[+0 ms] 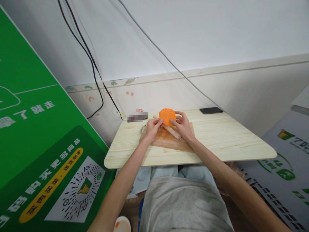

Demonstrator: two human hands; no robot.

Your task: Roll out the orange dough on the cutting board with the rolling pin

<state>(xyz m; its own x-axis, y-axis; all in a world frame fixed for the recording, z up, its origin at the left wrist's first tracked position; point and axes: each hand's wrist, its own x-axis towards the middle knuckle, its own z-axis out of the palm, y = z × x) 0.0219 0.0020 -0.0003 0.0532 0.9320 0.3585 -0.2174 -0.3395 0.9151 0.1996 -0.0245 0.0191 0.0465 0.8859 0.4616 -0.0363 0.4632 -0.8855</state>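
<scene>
A flat orange round of dough [167, 115], roughly circular with a slightly uneven edge, is held up above the wooden board [166, 144]. My left hand [152, 129] pinches its lower left edge between thumb and fingers. On the opposite side my right hand [183, 125] grips the lower right edge, thumb in front and fingers behind. Beneath the round, a pale wooden rolling pin [174, 132] lies slantwise on the board, partly hidden by the dough and my hands.
The board lies on a light wood table [231, 138] against the wall. A black phone [211, 110] rests at the back right; a dark, blurred-out object [137, 117] is at the back left. Cables [93, 61] hang along the wall. A green panel [48, 122] stands at the left.
</scene>
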